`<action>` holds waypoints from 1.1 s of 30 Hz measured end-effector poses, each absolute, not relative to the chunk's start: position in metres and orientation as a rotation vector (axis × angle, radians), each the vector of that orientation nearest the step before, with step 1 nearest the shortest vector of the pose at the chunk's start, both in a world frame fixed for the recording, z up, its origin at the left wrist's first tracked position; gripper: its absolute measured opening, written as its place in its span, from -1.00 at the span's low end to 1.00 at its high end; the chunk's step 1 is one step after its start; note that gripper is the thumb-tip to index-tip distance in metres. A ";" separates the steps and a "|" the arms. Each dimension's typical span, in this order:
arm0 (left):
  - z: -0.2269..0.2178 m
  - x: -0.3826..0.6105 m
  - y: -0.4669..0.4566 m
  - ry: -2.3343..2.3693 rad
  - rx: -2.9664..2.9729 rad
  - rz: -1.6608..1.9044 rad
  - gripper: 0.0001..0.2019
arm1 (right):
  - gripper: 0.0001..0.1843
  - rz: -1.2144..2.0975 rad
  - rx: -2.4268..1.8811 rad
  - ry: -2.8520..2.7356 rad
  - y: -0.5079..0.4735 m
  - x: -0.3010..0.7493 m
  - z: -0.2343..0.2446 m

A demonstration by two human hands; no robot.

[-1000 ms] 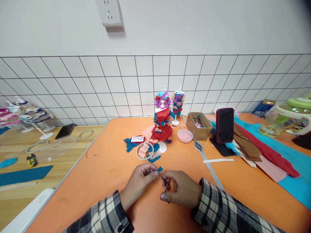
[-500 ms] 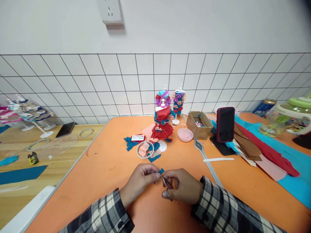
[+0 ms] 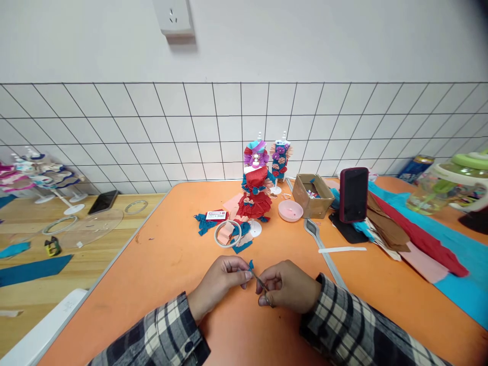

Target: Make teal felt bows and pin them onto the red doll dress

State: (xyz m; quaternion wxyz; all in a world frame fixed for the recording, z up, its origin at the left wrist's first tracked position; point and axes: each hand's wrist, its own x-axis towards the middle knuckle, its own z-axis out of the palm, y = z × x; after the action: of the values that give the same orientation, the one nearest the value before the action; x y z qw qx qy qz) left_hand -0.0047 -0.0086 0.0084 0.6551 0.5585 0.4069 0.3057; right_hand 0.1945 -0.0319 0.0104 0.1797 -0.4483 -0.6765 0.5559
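Note:
My left hand (image 3: 224, 279) is closed, its thumb and forefinger pinching a small piece of blue crepe paper (image 3: 251, 265) that sticks up above the fingertips. In my right hand (image 3: 292, 287) is a pair of small metal scissors (image 3: 261, 283), with fingers around the handles. The blades point up and left and reach the blue paper at my left fingertips. Beyond the hands, a miniature dress form (image 3: 256, 188) wears a ruffled red paper dress with blue bows. Blue and pink paper scraps (image 3: 242, 247) lie at its base, under a white tape roll (image 3: 217, 238).
A pink bowl (image 3: 290, 211) and a cardboard box (image 3: 313, 195) stand right of the dress. Farther right are an upright phone (image 3: 354, 195), crepe paper strips (image 3: 423, 229) and a clear jug (image 3: 430, 190). A second dress form (image 3: 280, 160) stands behind.
The scissor blades have swung to a flatter angle and look closer together. The blue paper's visible end now points upward instead of to the right. Both hands have stayed nearly in place.

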 end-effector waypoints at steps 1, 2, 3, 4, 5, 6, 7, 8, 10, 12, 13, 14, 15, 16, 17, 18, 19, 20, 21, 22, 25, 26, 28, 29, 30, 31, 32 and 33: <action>0.009 -0.005 -0.009 0.918 1.273 0.689 -0.79 | -0.77 1.551 -1.258 -1.928 -0.032 0.195 0.011; 0.010 -0.005 -0.009 0.915 1.279 0.687 -0.78 | -0.76 1.529 -1.239 -1.945 -0.032 0.195 0.010; 0.010 -0.005 -0.009 0.915 1.283 0.684 -0.78 | -0.76 1.523 -1.218 -1.954 -0.032 0.195 0.010; 0.010 -0.005 -0.009 0.917 1.287 0.681 -0.79 | -0.76 1.546 -1.202 -1.951 -0.032 0.195 0.008; 0.010 -0.005 -0.009 0.921 1.290 0.676 -0.79 | -0.77 1.590 -1.196 -1.935 -0.032 0.195 0.007; 0.009 -0.005 -0.008 0.925 1.295 0.670 -0.79 | -0.77 1.639 -1.201 -1.912 -0.032 0.196 0.005; 0.008 -0.006 -0.007 0.927 1.298 0.668 -0.80 | -0.78 1.672 -1.211 -1.895 -0.031 0.196 0.004; 0.007 -0.006 -0.007 0.926 1.298 0.673 -0.80 | -0.78 1.670 -1.227 -1.893 -0.029 0.197 0.003; 0.004 -0.006 -0.005 0.921 1.284 0.703 -0.79 | -0.74 1.539 -1.293 -1.944 -0.026 0.201 0.004; 0.001 -0.005 -0.004 0.919 1.240 0.747 -0.77 | -0.70 1.266 -1.447 -2.021 -0.021 0.208 0.008; 0.000 -0.005 -0.004 0.921 1.204 0.768 -0.77 | -0.69 1.095 -1.545 -2.056 -0.018 0.212 0.010; -0.001 -0.004 -0.004 0.924 1.163 0.788 -0.76 | -0.70 0.921 -1.636 -2.087 -0.016 0.216 0.011; -0.001 -0.004 -0.004 0.927 1.121 0.807 -0.76 | -0.72 0.764 -1.707 -2.116 -0.013 0.220 0.012; -0.001 -0.004 -0.004 0.927 1.081 0.823 -0.75 | -0.75 0.640 -1.757 -2.141 -0.011 0.224 0.012; 0.000 -0.003 -0.004 0.924 1.044 0.837 -0.74 | -0.76 0.571 -1.795 -2.161 -0.009 0.228 0.011; 0.000 -0.003 -0.005 0.916 1.010 0.846 -0.74 | -0.77 0.568 -1.824 -2.173 -0.007 0.230 0.009; 0.001 -0.003 -0.005 0.907 0.980 0.853 -0.74 | -0.78 0.623 -1.850 -2.166 -0.006 0.232 0.007; 0.001 -0.004 -0.006 0.895 0.951 0.856 -0.74 | -0.75 0.714 -1.871 -2.139 -0.005 0.233 0.004; 0.002 -0.004 -0.006 0.881 0.923 0.857 -0.75 | -0.68 0.816 -1.881 -2.096 -0.004 0.233 0.002; 0.002 -0.004 -0.006 0.864 0.900 0.857 -0.75 | -0.57 0.911 -1.875 -2.047 -0.003 0.234 -0.001; 0.004 -0.006 -0.006 0.791 0.840 0.856 -0.75 | -0.28 1.073 -1.811 -1.972 -0.003 0.235 -0.004; 0.004 -0.007 -0.006 0.764 0.820 0.858 -0.74 | -0.23 1.092 -1.795 -1.982 -0.003 0.236 -0.003; 0.004 -0.008 -0.005 0.727 0.784 0.870 -0.75 | -0.17 1.104 -1.783 -2.017 -0.004 0.237 -0.001; 0.004 -0.008 -0.005 0.717 0.770 0.879 -0.78 | -0.15 1.115 -1.784 -2.027 -0.005 0.238 0.000; 0.004 -0.008 -0.005 0.713 0.758 0.889 -0.82 | -0.15 1.126 -1.791 -2.028 -0.006 0.238 0.002; 0.003 -0.008 -0.005 0.712 0.745 0.902 -0.85 | -0.18 1.119 -1.806 -2.026 -0.007 0.236 0.003; 0.003 -0.008 -0.005 0.714 0.730 0.915 -0.87 | -0.25 1.080 -1.827 -2.027 -0.008 0.234 0.005; 0.003 -0.008 -0.006 0.716 0.718 0.926 -0.87 | -0.37 1.003 -1.837 -2.039 -0.010 0.230 0.007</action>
State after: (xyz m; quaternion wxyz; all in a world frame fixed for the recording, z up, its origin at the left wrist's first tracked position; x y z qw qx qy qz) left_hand -0.0082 -0.0056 0.0028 0.7735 0.3313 0.3303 0.4275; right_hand 0.2298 -0.0095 0.0067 0.1096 -0.6248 -0.6937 0.3411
